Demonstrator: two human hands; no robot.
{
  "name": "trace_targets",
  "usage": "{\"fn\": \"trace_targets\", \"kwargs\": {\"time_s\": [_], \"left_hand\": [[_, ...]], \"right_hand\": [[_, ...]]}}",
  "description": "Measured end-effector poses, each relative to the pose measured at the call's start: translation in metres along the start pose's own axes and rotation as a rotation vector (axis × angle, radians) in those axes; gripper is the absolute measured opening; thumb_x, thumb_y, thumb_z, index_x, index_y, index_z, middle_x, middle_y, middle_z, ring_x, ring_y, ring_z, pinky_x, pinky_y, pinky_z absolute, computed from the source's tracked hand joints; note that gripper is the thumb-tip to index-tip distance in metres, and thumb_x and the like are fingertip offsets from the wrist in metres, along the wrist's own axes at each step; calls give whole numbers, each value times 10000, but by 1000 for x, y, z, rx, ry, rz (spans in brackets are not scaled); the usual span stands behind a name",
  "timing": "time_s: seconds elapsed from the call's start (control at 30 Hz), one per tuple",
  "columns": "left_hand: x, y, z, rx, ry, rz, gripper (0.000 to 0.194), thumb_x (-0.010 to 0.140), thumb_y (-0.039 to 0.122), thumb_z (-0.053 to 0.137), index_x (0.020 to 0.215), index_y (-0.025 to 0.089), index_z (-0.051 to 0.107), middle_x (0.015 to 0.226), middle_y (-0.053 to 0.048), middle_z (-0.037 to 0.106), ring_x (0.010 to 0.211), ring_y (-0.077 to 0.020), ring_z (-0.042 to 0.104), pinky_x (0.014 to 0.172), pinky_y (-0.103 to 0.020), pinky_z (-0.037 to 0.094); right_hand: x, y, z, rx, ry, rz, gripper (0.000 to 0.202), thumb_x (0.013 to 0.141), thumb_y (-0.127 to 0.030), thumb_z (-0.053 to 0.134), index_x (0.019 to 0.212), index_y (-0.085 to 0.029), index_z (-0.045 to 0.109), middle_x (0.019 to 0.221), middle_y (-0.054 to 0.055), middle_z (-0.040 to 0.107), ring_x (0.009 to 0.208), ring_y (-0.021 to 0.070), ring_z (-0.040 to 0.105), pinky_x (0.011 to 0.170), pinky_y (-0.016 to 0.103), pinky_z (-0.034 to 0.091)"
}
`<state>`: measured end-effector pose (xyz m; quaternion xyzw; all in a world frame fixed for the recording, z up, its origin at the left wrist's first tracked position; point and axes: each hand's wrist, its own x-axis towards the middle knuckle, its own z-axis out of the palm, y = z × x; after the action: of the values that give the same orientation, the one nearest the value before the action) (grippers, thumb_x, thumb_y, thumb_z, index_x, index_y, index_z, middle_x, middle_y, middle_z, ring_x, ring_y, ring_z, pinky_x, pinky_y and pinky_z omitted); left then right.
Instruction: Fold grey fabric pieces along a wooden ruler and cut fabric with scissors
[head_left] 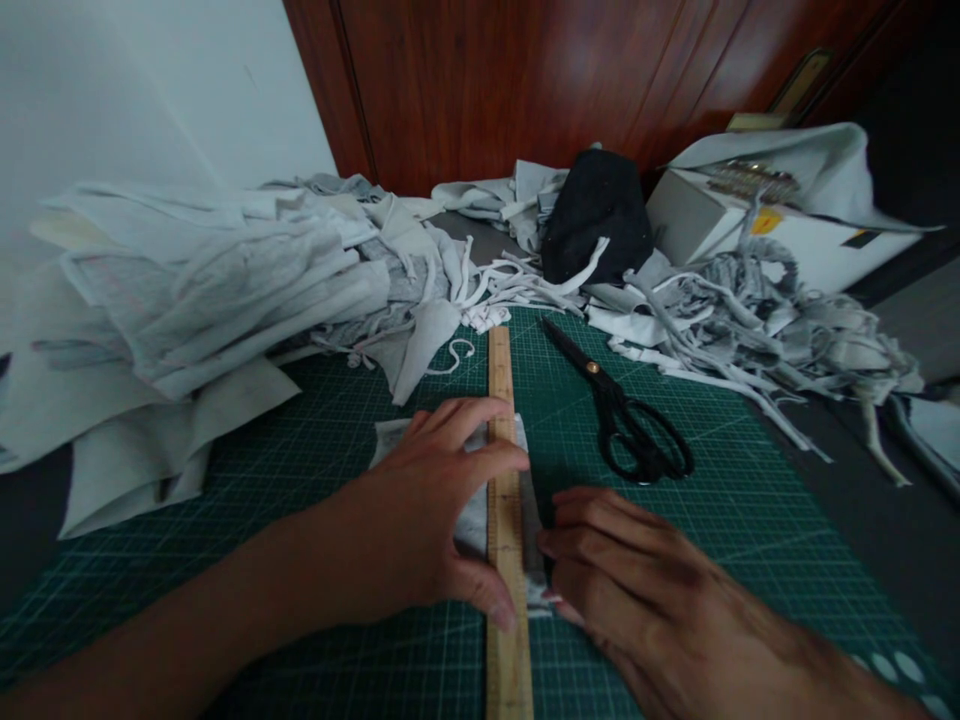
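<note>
A wooden ruler (504,500) lies lengthwise on the green cutting mat (720,480), across a small piece of grey fabric (471,520). My left hand (442,490) is spread over the ruler, its thumb and fingertips resting on the wood. The fabric shows on both sides of the ruler, partly covered by that hand. At the fabric's right edge, my right hand (637,590) has its fingers closed together, seemingly pinching the edge near the lower corner. Black scissors (611,400) rest nearly closed on the mat, beyond my right hand.
Stacked grey fabric (225,290) rises at the left. Cut strips (720,310) lie tangled at the right, beside a white box (697,215). A black cloth item (600,215) sits at the back, before a reddish-brown wooden door (510,80).
</note>
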<state>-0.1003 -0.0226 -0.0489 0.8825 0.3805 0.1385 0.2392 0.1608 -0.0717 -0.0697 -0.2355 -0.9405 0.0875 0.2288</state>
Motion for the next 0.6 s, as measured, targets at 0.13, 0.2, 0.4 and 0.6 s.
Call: {"fn": "trace_targets", "kwargs": {"time_s": [0.13, 0.2, 0.4, 0.6], "left_hand": [[0, -5, -3, -25, -33, 20, 739, 686, 616, 898, 1306, 294, 659, 1574, -100, 453, 1457, -407, 440, 1175, -604, 424], [1, -9, -4, -28, -44, 34, 750, 684, 618, 897, 1318, 306, 648, 1591, -96, 441, 1480, -414, 424, 1191, -605, 425], [4, -19, -4, -74, -41, 43, 826, 558, 635, 952, 1280, 351, 667, 1629, -83, 414, 1478, -464, 433, 1189, -636, 453], [4, -19, -1, -95, -10, 52, 892, 580, 633, 948, 1345, 310, 625, 1584, -104, 459, 1475, -434, 443, 1220, -610, 419]], "right_hand": [[-2, -6, 5, -53, 40, -5, 200, 1053, -133, 533, 1112, -144, 724, 1075, 94, 798, 1084, 266, 695, 1066, 390, 544], [0, -7, 5, -52, 66, -29, 221, 1077, -154, 509, 1101, -143, 728, 1096, 103, 803, 1064, 263, 696, 1027, 389, 555], [6, -6, 2, 26, 83, -68, 292, 1109, -197, 437, 1118, -134, 723, 1110, 126, 805, 1006, 266, 696, 935, 413, 579], [-1, -3, 4, 69, 78, -18, 195, 1048, -114, 539, 1118, -123, 721, 1159, 127, 797, 1089, 271, 693, 1004, 421, 580]]}}
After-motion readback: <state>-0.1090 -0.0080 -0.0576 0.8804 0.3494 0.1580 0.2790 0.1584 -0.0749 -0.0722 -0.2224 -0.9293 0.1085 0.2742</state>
